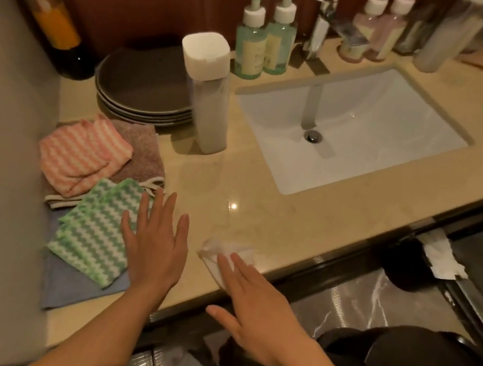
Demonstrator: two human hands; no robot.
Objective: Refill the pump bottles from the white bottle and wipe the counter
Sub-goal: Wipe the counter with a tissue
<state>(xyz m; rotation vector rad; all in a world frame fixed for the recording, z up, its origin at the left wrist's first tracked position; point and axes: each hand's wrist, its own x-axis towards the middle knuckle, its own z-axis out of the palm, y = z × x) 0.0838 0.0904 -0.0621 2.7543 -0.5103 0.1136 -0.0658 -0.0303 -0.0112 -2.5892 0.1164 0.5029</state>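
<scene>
The right hand (pixel 256 311) lies nearest, fingers straight and flat, pressing a crumpled white wipe (pixel 223 252) onto the desk (pixel 263 199) close to its front edge. I judge this to be the wiping step, with the flat fingers spreading pressure rather than gripping. Whether the wipe is paper or thin cloth is hard to tell in the blur. The left hand (pixel 154 251) is open too, fingers spread and holding nothing, over the edge of a green striped cloth (pixel 89 233), perhaps to brace.

The white bottle (pixel 210 113) stands upright and capped between a stack of grey plates (pixel 144 88) and the sink (pixel 371 134), well apart from both hands. Two green pump bottles (pixel 264 45) stand behind it by the wall, and two pink pump bottles (pixel 378 32) stand beyond the faucet (pixel 322 26). All have their pumps on, so pouring seems not to be in hand now.

The desk is polished beige stone with a glint of lamp light on it. The room is dim and warm, with a reddish-brown wall behind.
</scene>
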